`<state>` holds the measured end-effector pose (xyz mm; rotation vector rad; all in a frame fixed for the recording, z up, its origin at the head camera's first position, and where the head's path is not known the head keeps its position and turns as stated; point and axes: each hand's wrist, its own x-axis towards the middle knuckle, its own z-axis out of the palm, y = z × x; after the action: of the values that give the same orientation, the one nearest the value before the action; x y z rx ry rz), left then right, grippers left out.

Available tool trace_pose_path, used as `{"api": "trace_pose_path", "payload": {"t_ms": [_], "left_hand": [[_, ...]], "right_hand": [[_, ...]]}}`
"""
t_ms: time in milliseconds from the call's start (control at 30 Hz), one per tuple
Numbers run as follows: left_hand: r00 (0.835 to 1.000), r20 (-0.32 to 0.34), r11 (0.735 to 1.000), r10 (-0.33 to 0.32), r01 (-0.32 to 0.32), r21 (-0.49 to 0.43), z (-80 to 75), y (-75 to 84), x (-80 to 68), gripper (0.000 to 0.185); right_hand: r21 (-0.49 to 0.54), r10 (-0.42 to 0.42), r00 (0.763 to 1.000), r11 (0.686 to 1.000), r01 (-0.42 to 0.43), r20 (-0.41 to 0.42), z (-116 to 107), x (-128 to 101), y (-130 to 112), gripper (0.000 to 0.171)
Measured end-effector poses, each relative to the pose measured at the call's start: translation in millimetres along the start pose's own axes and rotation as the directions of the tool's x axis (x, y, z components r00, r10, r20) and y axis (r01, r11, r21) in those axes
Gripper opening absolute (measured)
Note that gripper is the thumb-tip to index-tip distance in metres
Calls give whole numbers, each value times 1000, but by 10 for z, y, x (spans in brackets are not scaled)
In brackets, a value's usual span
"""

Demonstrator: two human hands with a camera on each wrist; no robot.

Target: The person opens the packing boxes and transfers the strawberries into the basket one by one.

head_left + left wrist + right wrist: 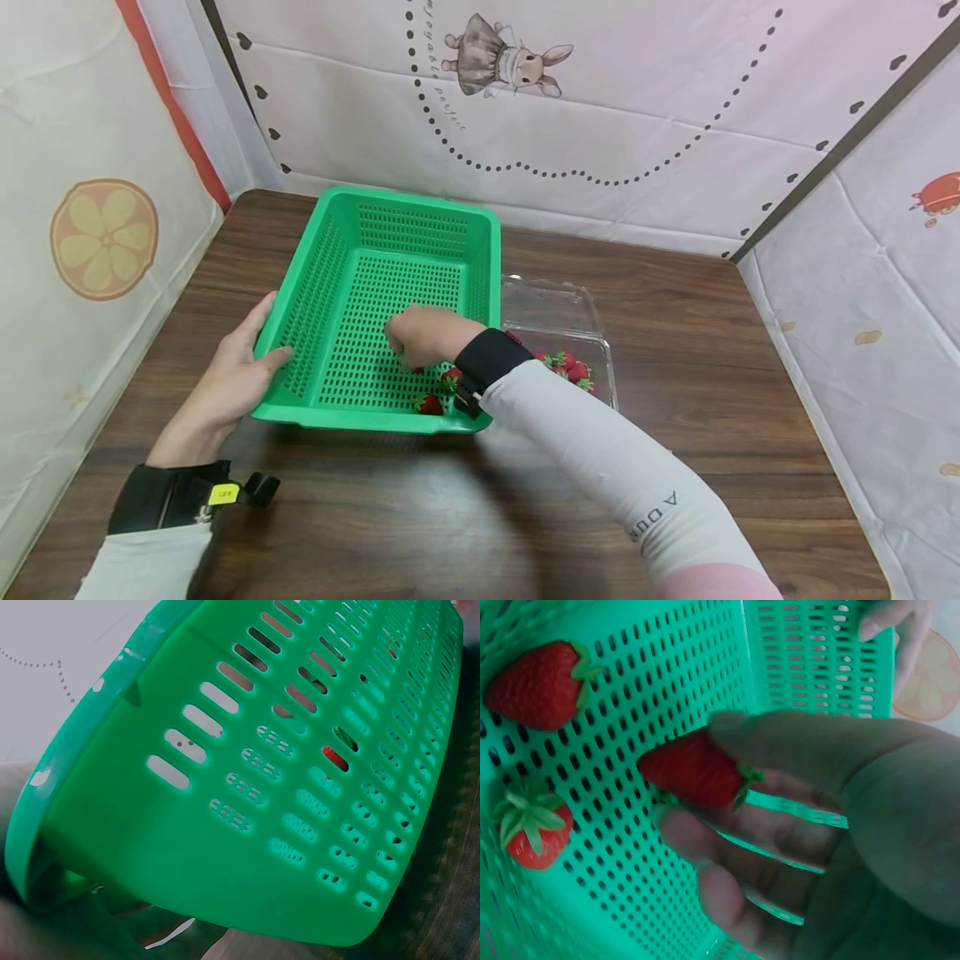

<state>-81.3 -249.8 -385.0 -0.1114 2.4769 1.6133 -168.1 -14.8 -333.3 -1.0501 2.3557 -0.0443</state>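
Two cone-shaped strawberries (540,686) loose in your slotted plastic basket (397,283), right grip (427,333) pinching a third strawberry (690,769), left grip (232,375) holding the rim (412,198).

Left hand (228,379) with thumb (274,359) spread from the fingers (253,321), right arm (592,446) stretched diagonally forward and inward, right hand (431,333) with thumb opposite bent fingers

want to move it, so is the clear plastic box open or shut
Open: in the head view, the clear plastic box has its lid folded back, with strawberries showing uncovered in it.
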Motion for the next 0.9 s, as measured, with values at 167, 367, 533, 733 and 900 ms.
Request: {"api": "trace_pose_path", "payload": {"t_ms": [167,367,533,733,900], "left_hand": [[1000,6,1000,-2,2,-1,0,20,-2,70],[1000,6,1000,0,0,2,-7,9,-1,70],[1000,15,1000,-3,3,-3,-8,-7,2,70],[1000,10,1000,5,-4,-5,-9,-9,-3,70],[1000,5,1000,17,-17,-7,-7,-14,-9,70]], "right_hand": [[58,-10,995,998,4,103,45,4,-16,23],[90,-9,988,996,-5,152,53,-3,-16,36],[88,4,987,996,-18,162,68,-5,-8,37],[63,-41,988,998,32,147,57,2,0,33],[78,-71,992,995,63,102,-16,-59,39,33]]}}
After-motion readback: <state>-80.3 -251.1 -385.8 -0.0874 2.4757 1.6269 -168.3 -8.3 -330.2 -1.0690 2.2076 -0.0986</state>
